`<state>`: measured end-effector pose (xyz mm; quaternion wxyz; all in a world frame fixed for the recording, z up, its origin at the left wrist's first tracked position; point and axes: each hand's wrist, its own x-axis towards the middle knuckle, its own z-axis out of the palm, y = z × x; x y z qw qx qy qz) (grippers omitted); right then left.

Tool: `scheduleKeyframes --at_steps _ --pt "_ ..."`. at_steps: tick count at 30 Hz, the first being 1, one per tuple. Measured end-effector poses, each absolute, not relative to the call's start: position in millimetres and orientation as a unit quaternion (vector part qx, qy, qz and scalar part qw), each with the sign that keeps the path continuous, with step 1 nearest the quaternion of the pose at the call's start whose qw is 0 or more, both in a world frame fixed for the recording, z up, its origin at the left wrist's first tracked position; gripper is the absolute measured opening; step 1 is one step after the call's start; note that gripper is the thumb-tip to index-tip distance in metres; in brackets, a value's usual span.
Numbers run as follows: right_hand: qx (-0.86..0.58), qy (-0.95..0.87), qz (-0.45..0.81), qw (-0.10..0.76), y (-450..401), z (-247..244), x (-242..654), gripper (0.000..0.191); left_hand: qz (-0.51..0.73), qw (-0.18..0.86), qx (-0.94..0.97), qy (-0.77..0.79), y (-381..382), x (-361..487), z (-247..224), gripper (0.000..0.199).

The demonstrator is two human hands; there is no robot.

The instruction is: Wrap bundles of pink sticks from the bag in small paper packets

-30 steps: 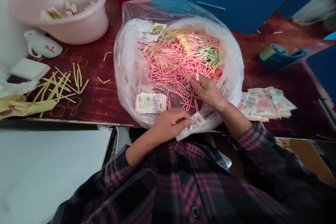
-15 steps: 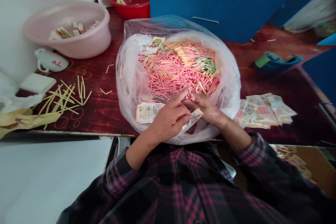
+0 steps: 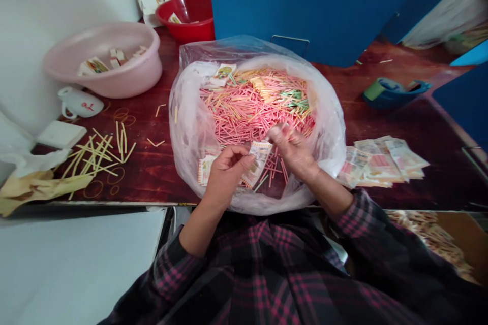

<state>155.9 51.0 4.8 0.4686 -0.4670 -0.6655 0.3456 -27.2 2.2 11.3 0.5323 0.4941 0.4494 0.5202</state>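
Note:
Between the thumb and fingers of my left hand (image 3: 227, 170) is a small clear packet with orange and grey print (image 3: 259, 160), tilted over the front of the plastic bag. Another printed packet (image 3: 205, 168) lies partly hidden behind this hand. My right hand (image 3: 295, 152) hovers over the front of the pile, its fingertips smeared by motion. Something pinkish shows at its fingers, but I cannot tell whether they grip it. Beneath both hands, the open clear plastic bag (image 3: 331, 127) holds a heap of short pink, orange and green sticks (image 3: 244, 111).
Left on the table are a pink basin (image 3: 141, 78), a white jug (image 3: 82, 102), yellow sticks (image 3: 95, 155) and rubber bands (image 3: 93, 189). A red bowl (image 3: 206, 28) stands behind. Rightward lie printed packets (image 3: 385, 160) and a blue tape dispenser (image 3: 396, 96). A blue cabinet (image 3: 324, 5) rises behind the bag.
My hands have moved apart from their touching position. The left has shifted left with the packet, now held more upright. The right has turned and blurred. The whole view has shifted slightly.

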Motion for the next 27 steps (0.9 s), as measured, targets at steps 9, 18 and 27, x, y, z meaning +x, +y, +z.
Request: scheduleKeyframes --at_steps 9,18,27 --pt "-0.455 -0.713 0.349 0.403 53 3 165 0.052 0.546 0.49 0.527 0.429 2 -35 13 0.017" --pt "-0.404 -0.677 0.386 0.479 18 60 176 0.039 0.549 0.357 0.638 0.405 6 -39 13 0.005" --pt "-0.382 -0.825 0.246 0.335 16 35 176 0.033 0.527 0.22 0.723 0.39 10 -40 19 0.008"
